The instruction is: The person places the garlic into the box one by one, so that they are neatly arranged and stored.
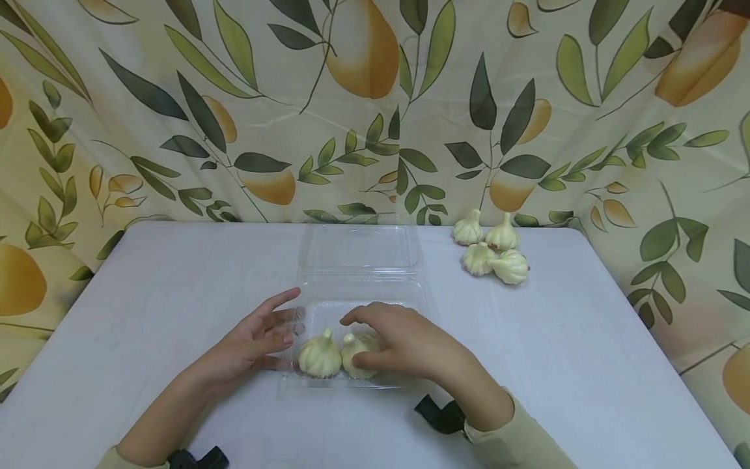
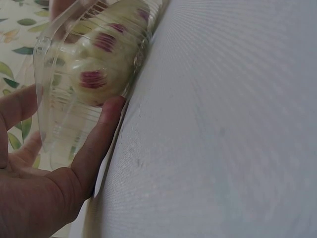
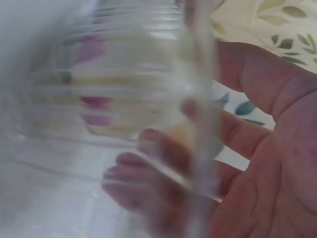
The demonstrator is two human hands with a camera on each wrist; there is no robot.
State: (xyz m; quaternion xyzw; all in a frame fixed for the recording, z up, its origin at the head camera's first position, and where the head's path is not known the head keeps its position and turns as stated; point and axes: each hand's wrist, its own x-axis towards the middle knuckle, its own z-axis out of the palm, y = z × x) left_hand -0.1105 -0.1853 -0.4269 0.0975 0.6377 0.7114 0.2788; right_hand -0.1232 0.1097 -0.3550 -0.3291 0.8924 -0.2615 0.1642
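Observation:
A clear plastic clamshell box (image 1: pixel 404 293) lies with its lid (image 1: pixel 360 247) folded back. Two garlic bulbs, a left one (image 1: pixel 319 355) and a right one (image 1: pixel 353 352), sit side by side at its near edge. My left hand (image 1: pixel 252 345) rests against the box's left side with fingers spread; in the left wrist view a fingertip touches the wall low down. Over the right bulb is my right hand (image 1: pixel 404 339), partly covering it. Its fingers reach over the rim, loosely bent, the thumb beside that bulb. Through the blurred plastic in the right wrist view, no grip on the bulb shows.
Several more garlic bulbs (image 1: pixel 489 251) stand grouped at the back right of the white-covered table (image 1: pixel 562 365). A curtain (image 1: pixel 363 130) printed with leaves and fruit hangs behind the table. Dark wrist devices (image 1: pixel 442 415) sit at both cuffs.

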